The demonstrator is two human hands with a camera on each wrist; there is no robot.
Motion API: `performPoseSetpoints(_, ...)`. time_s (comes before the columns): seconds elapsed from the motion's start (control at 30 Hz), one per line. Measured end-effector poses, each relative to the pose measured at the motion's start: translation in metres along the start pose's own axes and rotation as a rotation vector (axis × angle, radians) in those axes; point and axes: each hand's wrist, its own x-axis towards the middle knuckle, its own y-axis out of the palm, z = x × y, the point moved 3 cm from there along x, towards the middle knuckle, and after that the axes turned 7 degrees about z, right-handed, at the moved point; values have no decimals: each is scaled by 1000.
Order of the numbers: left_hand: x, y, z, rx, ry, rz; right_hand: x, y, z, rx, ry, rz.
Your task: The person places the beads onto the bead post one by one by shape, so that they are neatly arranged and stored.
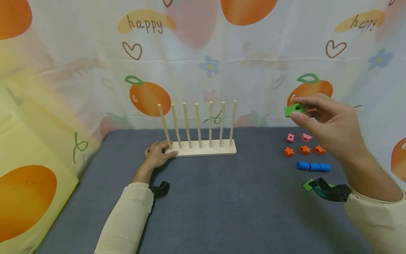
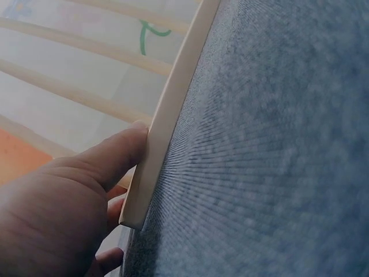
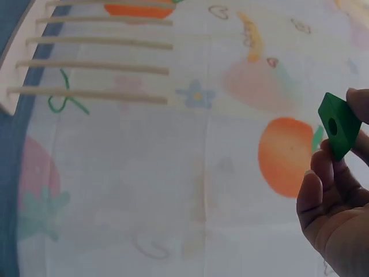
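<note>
My right hand [image 1: 333, 123] is raised above the right side of the table and pinches a green wooden bead [image 1: 292, 109] between thumb and fingers. In the right wrist view the green bead [image 3: 338, 126] shows flat, angled sides and a round hole. My left hand [image 1: 157, 154] holds the left end of a wooden peg stand [image 1: 206, 151]. Its thumb lies along the front of the base [image 2: 158, 153] in the left wrist view, with other fingers partly hidden behind. Several upright pegs [image 1: 210, 123] rise from the stand in a row, with no beads on them.
On the right of the grey table [image 1: 228, 204] lie pink beads [image 1: 290, 138], orange star beads [image 1: 305, 150] and a row of blue cylinders [image 1: 314, 167]. Nearer, green beads [image 1: 307, 185] are partly covered by the right wrist mount [image 1: 331, 190]. A printed cloth [image 1: 190, 70] hangs behind.
</note>
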Motion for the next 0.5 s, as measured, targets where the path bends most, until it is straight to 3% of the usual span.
performPoseSetpoints(0.17,1,1,0,-1,-6,1,20,20,7,59,-3,19)
performPoseSetpoints(0.27,1,1,-1,-4,-6,1,32,32,10,119,-58,29)
performPoseSetpoints(0.5,1,1,-1,2,-7,1,56,59,21,142,-91,66)
